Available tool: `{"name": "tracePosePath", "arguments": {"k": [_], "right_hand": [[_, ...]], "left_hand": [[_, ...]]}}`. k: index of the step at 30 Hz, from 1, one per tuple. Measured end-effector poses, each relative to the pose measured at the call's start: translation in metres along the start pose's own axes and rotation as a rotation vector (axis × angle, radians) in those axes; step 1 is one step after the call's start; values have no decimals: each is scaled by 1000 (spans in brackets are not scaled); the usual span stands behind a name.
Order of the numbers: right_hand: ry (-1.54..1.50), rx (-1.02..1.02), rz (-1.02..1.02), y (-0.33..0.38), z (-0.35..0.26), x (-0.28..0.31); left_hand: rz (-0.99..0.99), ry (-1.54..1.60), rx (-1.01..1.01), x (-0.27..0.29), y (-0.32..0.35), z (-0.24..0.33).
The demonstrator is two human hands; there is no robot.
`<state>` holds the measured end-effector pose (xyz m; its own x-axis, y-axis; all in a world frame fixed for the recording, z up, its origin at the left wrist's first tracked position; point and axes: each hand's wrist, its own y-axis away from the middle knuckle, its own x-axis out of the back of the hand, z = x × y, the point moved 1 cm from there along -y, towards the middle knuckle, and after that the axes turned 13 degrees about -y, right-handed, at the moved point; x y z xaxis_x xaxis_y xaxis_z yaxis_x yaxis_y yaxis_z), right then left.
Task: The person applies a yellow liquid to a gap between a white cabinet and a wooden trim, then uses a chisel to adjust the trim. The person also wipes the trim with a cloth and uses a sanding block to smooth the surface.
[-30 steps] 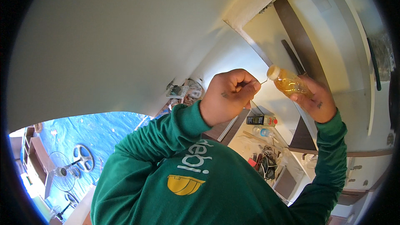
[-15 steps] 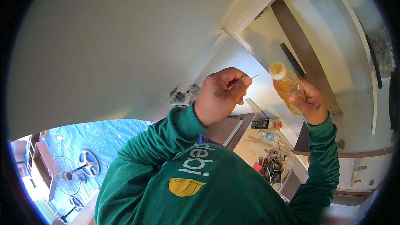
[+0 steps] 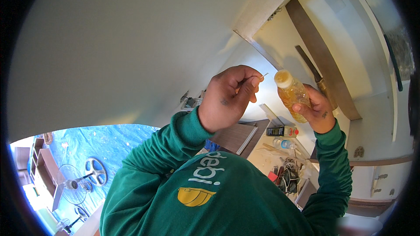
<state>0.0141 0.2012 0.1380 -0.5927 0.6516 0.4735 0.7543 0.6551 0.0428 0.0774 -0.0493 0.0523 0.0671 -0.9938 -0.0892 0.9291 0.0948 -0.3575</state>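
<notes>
My left hand point(image 3: 229, 96) is closed in a pinch, holding a thin, pale, stick-like piece point(image 3: 264, 75) between thumb and forefinger. What exactly that piece is, I cannot make out. To its right, my right hand point(image 3: 318, 111) wraps round a clear plastic bottle point(image 3: 294, 96) with amber contents and a whitish top. The bottle leans toward my left hand, its top a short gap from the piece's tip. My right thumb lies across the bottle's lower side.
A broad pale panel point(image 3: 113, 52) fills the left. Beyond my right hand is an open cabinet with a brown board point(image 3: 319, 52). Below are a red-capped container point(image 3: 282, 131), a clear bottle point(image 3: 284, 143) and tangled tools point(image 3: 288, 177). A fan point(image 3: 72, 184) stands by blue sheeting point(image 3: 127, 144).
The amber bottle and my right hand have shifted left and slightly down. My left hand has moved a little left and up, and the thin piece now points more upward.
</notes>
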Motion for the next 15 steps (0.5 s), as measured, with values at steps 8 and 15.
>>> {"name": "tracePosePath", "arguments": {"k": [8, 15], "right_hand": [[-87, 7, 13, 5, 7, -3], [-131, 10, -10, 6, 7, -5]], "left_hand": [[47, -390, -308, 8, -15, 9], [0, -525, -438, 11, -27, 13]]}}
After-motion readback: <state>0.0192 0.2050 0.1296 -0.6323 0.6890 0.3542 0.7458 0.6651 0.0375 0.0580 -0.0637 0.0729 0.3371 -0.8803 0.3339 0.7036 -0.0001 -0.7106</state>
